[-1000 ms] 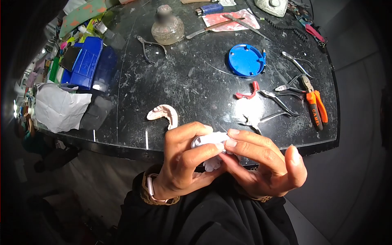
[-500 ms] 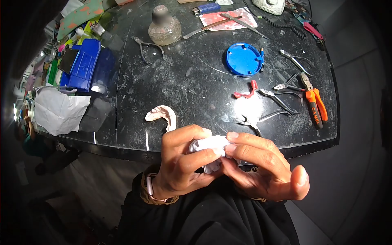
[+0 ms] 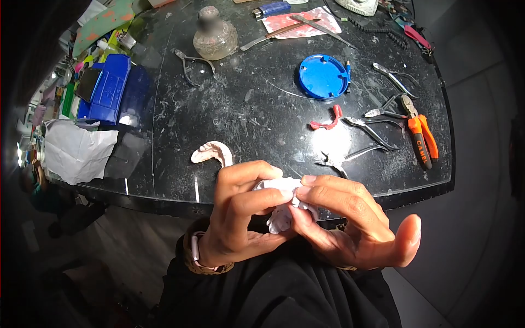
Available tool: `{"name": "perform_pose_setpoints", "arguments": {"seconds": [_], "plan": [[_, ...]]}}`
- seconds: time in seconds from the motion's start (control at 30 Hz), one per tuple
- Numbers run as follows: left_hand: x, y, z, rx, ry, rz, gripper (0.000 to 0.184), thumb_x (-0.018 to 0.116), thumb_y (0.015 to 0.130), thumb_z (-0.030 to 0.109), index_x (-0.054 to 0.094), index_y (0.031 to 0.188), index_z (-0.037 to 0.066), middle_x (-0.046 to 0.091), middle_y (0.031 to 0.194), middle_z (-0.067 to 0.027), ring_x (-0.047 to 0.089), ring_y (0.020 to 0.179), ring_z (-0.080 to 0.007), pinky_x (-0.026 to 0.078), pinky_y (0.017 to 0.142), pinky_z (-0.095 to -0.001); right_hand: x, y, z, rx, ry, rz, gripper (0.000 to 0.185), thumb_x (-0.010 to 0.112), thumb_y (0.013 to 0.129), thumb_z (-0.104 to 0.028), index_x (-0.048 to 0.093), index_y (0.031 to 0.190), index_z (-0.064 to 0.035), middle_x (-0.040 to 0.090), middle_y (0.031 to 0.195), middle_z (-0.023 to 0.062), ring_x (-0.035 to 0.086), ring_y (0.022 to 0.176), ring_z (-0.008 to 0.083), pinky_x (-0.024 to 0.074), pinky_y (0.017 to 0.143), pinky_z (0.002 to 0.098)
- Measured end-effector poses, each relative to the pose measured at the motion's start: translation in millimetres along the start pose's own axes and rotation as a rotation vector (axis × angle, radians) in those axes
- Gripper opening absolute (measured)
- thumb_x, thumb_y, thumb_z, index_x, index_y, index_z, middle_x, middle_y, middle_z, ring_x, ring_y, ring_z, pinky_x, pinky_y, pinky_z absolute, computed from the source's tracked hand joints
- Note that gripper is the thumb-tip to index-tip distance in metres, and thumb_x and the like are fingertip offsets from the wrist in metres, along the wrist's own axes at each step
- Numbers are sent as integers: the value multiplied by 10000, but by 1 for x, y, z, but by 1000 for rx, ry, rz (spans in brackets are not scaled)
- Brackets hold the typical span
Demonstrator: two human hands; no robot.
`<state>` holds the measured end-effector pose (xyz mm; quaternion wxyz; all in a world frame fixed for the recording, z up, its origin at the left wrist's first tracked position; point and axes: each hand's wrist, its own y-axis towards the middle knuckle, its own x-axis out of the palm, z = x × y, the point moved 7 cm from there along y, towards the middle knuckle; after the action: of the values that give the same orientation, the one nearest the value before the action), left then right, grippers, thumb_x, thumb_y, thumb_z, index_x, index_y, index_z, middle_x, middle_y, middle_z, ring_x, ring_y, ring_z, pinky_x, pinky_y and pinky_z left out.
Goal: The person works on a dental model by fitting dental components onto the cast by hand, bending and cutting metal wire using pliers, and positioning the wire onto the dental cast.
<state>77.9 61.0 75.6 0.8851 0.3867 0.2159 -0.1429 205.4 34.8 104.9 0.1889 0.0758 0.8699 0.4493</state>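
Observation:
A white plaster dental cast (image 3: 280, 220) is held between both hands just off the near edge of the bench. My left hand (image 3: 235, 210) is closed around its left side, two fingers lying over the top. From the right, my right hand (image 3: 353, 218) pinches the cast with its fingertips, while one digit sticks out to the side. Fingers hide much of the cast. Just beyond my left hand lies a pale, curved plaster arch (image 3: 216, 150). A red U-shaped piece (image 3: 328, 120) rests farther off, beside the pliers (image 3: 372, 134).
Orange-handled pliers (image 3: 422, 136) lie at the right edge of the black bench (image 3: 246, 120). A round blue lid (image 3: 324, 76) sits behind. Farther back are a glass burner (image 3: 216, 44) and metal tools (image 3: 281, 31). On the left stand a blue box (image 3: 114, 90) and crumpled paper (image 3: 79, 150).
The cast has turned slightly in my hands, and more of its lower part shows. Both hands keep hold of it. The whole view has shifted a little.

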Motion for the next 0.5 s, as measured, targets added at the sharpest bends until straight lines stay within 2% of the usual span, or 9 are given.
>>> {"name": "perform_pose_setpoints", "arguments": {"seconds": [0.1,0.2,0.5], "plan": [[1,-5,-3,-161,-188,63,552,826,647,15,513,1101,24,461,1105,-163,592,875,-194,543,689,-268,-2,-1,2,22,19,20,955,765,663,102,64,1296,-34,643,787,235,663,670,318,573,581,366],[1,-4,-2,-162,-148,-34,559,832,633,12,516,1094,14,448,1116,-172,594,903,-204,549,672,-262,-2,-2,3,39,28,26,963,761,669,100,55,1311,-29,642,801,232,661,680,316,569,584,362],[0,3,-4,-154,-140,-74,592,828,595,-26,521,1098,29,430,1135,-174,587,923,-216,566,686,-276,-1,-6,5,66,54,29,988,749,689,93,30,1358,-16,640,845,224,655,709,310,555,595,349]]}}
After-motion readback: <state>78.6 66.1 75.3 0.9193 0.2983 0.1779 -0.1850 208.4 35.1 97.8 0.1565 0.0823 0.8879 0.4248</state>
